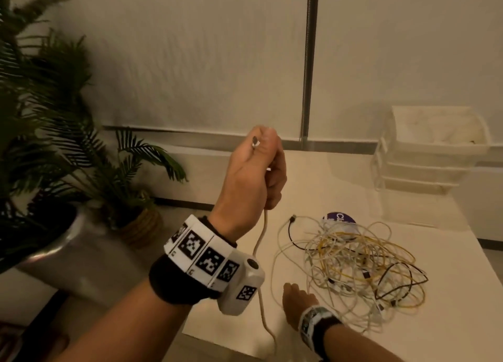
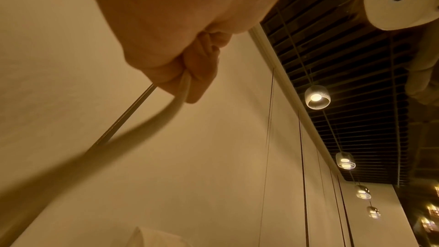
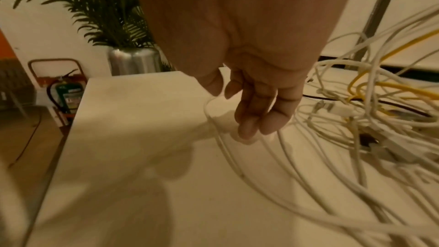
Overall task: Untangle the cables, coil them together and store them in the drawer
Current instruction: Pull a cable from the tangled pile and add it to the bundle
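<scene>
**Cable extraction from the tangle: first cable in hand**

Step in hand: untangling; judged early, since the bulk of the cables [image 1: 353, 266] lies as one loose knot of white, yellow and black strands on the worktop [image 1: 449, 293], and no coil is formed.

Left hand [image 1: 255, 176]: raised above the near-left edge of the worktop, fingers curled tight round one white cable [image 1: 260, 242]; a plug end [image 1: 255, 142] protrudes from the top of the fist, pointing up and away.

White cable: long axis close to vertical; it drops from the fist, passes behind the wrist camera and runs down toward the near edge of the worktop; its far end is not traceable.

Right hand [image 3: 256, 104]: low, just left of the tangle; fingers loosely extended and apart, tips at the outer white loops [image 3: 237, 157]; it clamps nothing; contact with a strand cannot be confirmed.

Drawer unit [image 1: 427, 149]: far right corner of the worktop, top drawer pulled out; well apart from the tangle.

Next move, as judged: steady the tangle with the right hand while the left draws the cable upward; proceed slowly, as snagged loops may tighten or drag the whole mass.
</scene>
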Demonstrator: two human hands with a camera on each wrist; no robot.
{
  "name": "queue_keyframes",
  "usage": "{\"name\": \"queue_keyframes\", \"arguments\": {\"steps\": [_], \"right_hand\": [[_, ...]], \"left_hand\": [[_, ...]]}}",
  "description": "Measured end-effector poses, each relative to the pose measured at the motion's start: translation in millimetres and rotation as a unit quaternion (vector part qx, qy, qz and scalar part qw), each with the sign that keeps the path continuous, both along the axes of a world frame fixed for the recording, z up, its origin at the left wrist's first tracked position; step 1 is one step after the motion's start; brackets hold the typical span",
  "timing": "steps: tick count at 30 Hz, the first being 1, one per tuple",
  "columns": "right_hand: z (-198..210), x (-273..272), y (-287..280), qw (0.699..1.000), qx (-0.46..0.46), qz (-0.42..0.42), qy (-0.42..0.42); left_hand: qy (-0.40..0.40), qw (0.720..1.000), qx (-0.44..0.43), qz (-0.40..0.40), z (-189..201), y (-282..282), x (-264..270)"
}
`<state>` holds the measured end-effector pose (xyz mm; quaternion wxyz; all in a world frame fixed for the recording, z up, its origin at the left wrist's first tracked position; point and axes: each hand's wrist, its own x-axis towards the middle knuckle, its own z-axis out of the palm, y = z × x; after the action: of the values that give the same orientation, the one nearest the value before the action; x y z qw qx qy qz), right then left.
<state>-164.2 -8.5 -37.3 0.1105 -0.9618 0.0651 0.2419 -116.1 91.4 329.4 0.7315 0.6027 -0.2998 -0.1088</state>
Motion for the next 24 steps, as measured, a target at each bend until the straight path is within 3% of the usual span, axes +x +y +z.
{"name": "queue_keyframes", "arguments": {"steps": [5,7,9,10,12,14,15,20,24], "right_hand": [[-9,-10,13,0.999,0.022,0.007,0.025],[7,-10,4,0.996,0.082,-0.005,0.045],[43,-3,-21,0.978,0.193,-0.080,-0.024],[70,2,-38,0.951,0.265,-0.134,-0.086],[134,6,-77,0.862,0.408,-0.233,-0.189],[198,4,-115,0.758,0.551,-0.280,-0.208],[228,2,-131,0.723,0.595,-0.282,-0.210],[320,-14,-177,0.694,0.635,-0.251,-0.228],[356,-16,-186,0.603,0.721,-0.263,-0.218]], "left_hand": [[-0.023,1.000,0.012,-0.007,2,-16,5],[-0.025,1.000,0.019,-0.001,-3,-14,9],[-0.010,1.000,0.029,0.005,-12,-10,13],[-0.003,0.999,0.036,0.006,-16,-10,15],[-0.003,0.998,0.064,0.009,-21,-18,15],[-0.031,0.994,0.100,-0.001,-24,-33,13],[-0.057,0.992,0.114,-0.009,-24,-43,12],[-0.111,0.984,0.138,-0.032,-20,-86,3],[-0.159,0.971,0.175,-0.028,-19,-111,-2]]}}
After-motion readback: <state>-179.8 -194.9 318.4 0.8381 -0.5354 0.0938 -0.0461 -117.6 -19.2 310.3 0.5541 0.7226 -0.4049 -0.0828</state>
